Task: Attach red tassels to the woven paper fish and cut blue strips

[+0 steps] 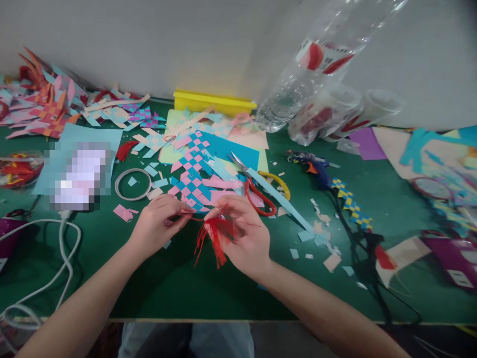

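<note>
My right hand (248,233) is closed around the top of a red tassel (219,248), and its strands hang down below the fingers. My left hand (159,221) pinches a thin red cord (197,217) that runs across toward the tassel. Just beyond both hands lies a woven strip of pink and blue paper checks (192,169); its near end comes close to my fingertips, and I cannot tell whether the cord is joined to it. Scissors (257,191) with red and yellow handles lie open beyond my right hand.
Paper scraps cover much of the green table (149,293). A tape roll (133,184), a phone (80,174) on a white cable and woven paper pieces (48,107) are at left. A plastic bottle (286,94), cups (376,112) and a glue gun (316,169) are at right.
</note>
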{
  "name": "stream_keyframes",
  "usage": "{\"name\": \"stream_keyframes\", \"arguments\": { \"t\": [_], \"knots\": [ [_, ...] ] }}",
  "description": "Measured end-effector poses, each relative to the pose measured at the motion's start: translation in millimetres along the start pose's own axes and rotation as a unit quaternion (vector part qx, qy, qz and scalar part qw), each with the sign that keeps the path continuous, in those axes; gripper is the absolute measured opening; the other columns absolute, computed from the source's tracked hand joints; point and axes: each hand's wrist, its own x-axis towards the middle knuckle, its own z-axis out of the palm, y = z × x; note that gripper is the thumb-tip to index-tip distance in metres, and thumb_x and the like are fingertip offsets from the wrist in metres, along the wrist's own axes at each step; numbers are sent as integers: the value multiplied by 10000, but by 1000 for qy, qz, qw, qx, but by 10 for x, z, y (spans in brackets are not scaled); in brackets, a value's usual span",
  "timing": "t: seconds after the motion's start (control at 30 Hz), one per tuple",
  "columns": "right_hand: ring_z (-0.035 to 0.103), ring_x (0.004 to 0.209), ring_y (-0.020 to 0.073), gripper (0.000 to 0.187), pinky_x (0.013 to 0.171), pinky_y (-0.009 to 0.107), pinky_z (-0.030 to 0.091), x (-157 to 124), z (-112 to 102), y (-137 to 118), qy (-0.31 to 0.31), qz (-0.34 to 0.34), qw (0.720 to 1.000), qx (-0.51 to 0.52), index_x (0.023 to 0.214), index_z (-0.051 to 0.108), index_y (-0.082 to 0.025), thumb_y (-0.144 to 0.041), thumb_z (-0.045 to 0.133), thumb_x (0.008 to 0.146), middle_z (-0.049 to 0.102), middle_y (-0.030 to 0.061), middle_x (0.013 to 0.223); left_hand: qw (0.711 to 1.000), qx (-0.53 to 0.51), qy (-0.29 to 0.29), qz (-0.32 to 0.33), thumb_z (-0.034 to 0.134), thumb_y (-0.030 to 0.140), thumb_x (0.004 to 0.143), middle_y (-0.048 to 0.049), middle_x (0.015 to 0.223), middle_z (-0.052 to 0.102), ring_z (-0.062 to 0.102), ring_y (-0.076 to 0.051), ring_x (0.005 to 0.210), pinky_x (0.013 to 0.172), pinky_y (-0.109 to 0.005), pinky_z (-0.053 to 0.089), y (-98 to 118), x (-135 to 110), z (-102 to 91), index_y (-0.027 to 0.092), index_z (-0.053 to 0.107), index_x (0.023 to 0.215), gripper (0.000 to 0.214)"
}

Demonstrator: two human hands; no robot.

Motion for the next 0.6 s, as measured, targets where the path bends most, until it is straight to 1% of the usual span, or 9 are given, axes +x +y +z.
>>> {"name": "stream_keyframes", "arguments": {
  "t": [0.07,0.1,0.17,0.2,0.27,0.33,0.37,0.43,0.6],
  "knots": [
    [676,886,186,284,793,366,585,-10,32,24,30,-2,999,-21,1014,598,-236,-125,674,764,645,50,1007,1000,-4,2,-13,590,204,879,-48,821,730,664,-175,826,766,-309,535,9,1,1,174,686,874,100],
    [675,903,193,261,829,385,578,-14,36,38,37,-32,998,-49,979,606,-232,-127,688,755,656,47,979,1000,-5,5,-18,598,201,873,-47,822,730,663,-174,824,765,-310,536,10,-1,3,173,688,876,94],
    [683,892,181,266,932,426,538,-17,22,64,35,-138,983,-112,987,606,-229,-113,688,762,691,27,911,1000,-5,5,-18,605,196,868,-44,830,732,661,-174,825,774,-316,536,8,-10,9,170,687,879,87],
    [691,871,164,271,972,425,516,-17,6,76,21,-203,969,-139,1014,600,-221,-97,663,781,706,22,897,1000,-4,7,-11,603,195,870,-45,835,733,662,-174,826,779,-319,536,5,-14,11,169,686,882,88],
    [707,868,137,251,1001,374,499,-16,-28,93,-17,-319,932,-172,1036,592,-187,-53,580,824,727,27,882,1000,1,15,9,599,189,873,-40,838,736,664,-170,821,788,-321,535,0,-18,16,172,686,892,90],
    [711,911,134,215,1004,317,491,-13,-46,105,-39,-405,895,-182,971,606,-164,-21,526,831,730,33,866,999,5,25,27,610,181,868,-27,840,740,668,-162,818,807,-319,531,-3,-18,18,181,687,899,83],
    [712,921,138,197,1013,303,483,-10,-47,109,-41,-433,882,-184,928,611,-166,-21,526,825,727,26,848,999,5,27,32,617,178,864,-20,847,743,671,-158,823,820,-319,529,-3,-17,19,189,688,903,81],
    [719,898,141,165,1045,292,454,-1,-34,117,-36,-461,867,-186,868,608,-184,-39,550,814,718,0,806,999,2,25,38,623,172,861,-10,864,748,677,-152,834,848,-322,524,-5,-16,18,201,685,904,81],
    [727,848,130,159,1094,273,396,47,1,140,-39,-469,858,-206,844,586,-197,-45,551,814,714,-22,774,999,-3,15,52,614,172,869,5,890,751,689,-139,827,896,-341,509,-27,-30,15,220,670,924,92]
  ]
}}
